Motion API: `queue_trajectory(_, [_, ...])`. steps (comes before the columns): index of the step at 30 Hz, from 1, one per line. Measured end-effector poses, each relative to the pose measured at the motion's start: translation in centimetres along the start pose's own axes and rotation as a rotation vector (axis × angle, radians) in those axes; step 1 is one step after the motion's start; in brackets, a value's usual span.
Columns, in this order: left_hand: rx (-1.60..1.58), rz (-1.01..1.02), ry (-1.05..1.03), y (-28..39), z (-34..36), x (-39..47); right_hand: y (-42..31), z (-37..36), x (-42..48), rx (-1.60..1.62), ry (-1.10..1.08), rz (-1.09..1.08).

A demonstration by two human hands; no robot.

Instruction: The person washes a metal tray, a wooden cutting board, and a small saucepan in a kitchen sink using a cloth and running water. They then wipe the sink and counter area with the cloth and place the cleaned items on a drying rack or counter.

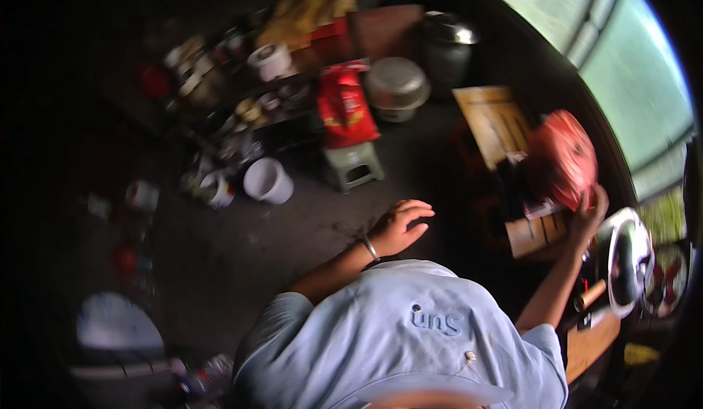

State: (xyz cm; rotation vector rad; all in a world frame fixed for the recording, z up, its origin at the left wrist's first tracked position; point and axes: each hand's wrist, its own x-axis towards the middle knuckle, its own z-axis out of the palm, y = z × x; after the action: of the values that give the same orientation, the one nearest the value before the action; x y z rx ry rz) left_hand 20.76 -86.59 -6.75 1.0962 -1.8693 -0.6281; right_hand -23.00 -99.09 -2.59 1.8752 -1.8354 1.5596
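At the right, my right hand [590, 208] is raised with its fingertips on the lower edge of a red plastic bag [565, 156], gripping it. The bag looks puffed out; what it holds, if anything, is hidden. Behind the bag stands a low slatted wooden table [489, 120], with a dark object [511, 189] partly covered on it. My left hand [401, 228], with a bracelet on the wrist, hovers before my chest. Its fingers are apart and hold nothing.
Ahead are a green plastic stool [354, 167] bearing a red bag [346, 107], a metal pot [396, 85] and a dark canister [447, 52]. A white bucket [268, 181] stands left of the stool. A shiny metal basin [629, 266] lies right of my forearm.
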Motion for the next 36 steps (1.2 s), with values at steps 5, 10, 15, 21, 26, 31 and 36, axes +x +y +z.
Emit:
queue_trajectory(5, [0.038,-0.106,0.211,-2.5,-10.7,-11.2,-18.1,21.3,-14.5,0.621,-0.494,0.03])
queue_trajectory(10, [0.239,-0.422,0.478,-3.9,-22.1,-25.9,-35.8,29.8,-16.9,0.531,-0.665,-0.22])
queue_trajectory(15, [0.152,-0.751,0.694,-6.4,-26.9,-36.5,-46.7,39.0,-20.5,0.739,-0.907,-0.11])
queue_trajectory(21, [0.181,-0.782,0.888,-12.8,-32.8,-34.4,-54.7,58.9,-22.8,1.091,-1.058,0.442])
queue_trajectory(26, [0.196,-0.805,0.871,-19.5,-43.7,-28.2,-58.3,82.3,-18.9,1.077,-0.823,0.436])
queue_trajectory(31, [0.406,-0.888,0.818,-22.3,-54.7,-25.5,-64.9,93.6,-19.3,1.043,-0.827,0.567])
queue_trajectory(36, [0.293,-1.09,0.981,-25.4,-60.2,-27.9,-68.9,93.6,-21.9,1.057,-0.86,0.486])
